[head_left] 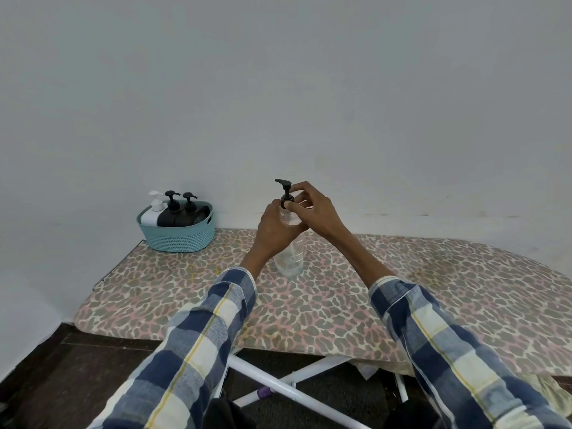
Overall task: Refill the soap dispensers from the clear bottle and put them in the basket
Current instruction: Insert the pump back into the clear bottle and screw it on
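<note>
A clear bottle [290, 261] with a black pump top [284, 187] stands upright on the ironing board [340, 305], near its middle. My left hand [275, 230] is wrapped around the bottle's upper body. My right hand [312, 212] pinches the black collar of the pump at the bottle's neck. A little liquid shows in the bottle's bottom. At the board's far left stands a teal basket [178, 233] holding a white dispenser [153, 210] and two black dispensers [170, 212] [189, 212], all with pump tops.
The board has a leopard-print cover and white crossed legs [278, 382] below. A plain white wall [278, 88] runs right behind it. Dark floor [62, 366] lies at the lower left. My plaid sleeves fill the foreground.
</note>
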`<state>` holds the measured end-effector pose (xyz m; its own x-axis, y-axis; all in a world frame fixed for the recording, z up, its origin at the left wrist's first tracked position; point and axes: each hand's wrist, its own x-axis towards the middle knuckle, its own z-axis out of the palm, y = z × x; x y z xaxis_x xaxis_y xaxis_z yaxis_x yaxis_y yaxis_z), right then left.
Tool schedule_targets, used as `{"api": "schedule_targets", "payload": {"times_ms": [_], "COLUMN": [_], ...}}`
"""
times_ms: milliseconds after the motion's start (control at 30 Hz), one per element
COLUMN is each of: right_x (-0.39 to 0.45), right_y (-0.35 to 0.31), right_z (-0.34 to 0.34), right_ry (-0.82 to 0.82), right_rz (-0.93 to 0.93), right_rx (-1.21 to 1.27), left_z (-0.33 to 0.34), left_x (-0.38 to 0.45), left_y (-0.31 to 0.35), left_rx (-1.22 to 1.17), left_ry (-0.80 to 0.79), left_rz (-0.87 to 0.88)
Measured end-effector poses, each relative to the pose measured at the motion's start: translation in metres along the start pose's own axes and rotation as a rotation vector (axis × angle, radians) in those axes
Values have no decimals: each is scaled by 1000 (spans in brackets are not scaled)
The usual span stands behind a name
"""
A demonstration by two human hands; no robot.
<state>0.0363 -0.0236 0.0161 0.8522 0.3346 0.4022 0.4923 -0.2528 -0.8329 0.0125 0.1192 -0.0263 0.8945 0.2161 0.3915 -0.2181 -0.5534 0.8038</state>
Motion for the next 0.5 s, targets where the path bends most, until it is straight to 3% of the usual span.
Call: {"api": "schedule_targets", "payload": {"times_ms": [300, 500], "right_x": [-3, -6], "right_y": [-3, -6], "right_z": [7, 4], "right_ry": [71, 28], "right_rz": [33, 3], "right_rx": [-49, -63], "left_z": [2, 2], "left_x": [2, -1], "left_y": [-4, -3], "left_rx": [-20, -44], "left_ry": [-9, 1], "left_rz": [-12, -21]}}
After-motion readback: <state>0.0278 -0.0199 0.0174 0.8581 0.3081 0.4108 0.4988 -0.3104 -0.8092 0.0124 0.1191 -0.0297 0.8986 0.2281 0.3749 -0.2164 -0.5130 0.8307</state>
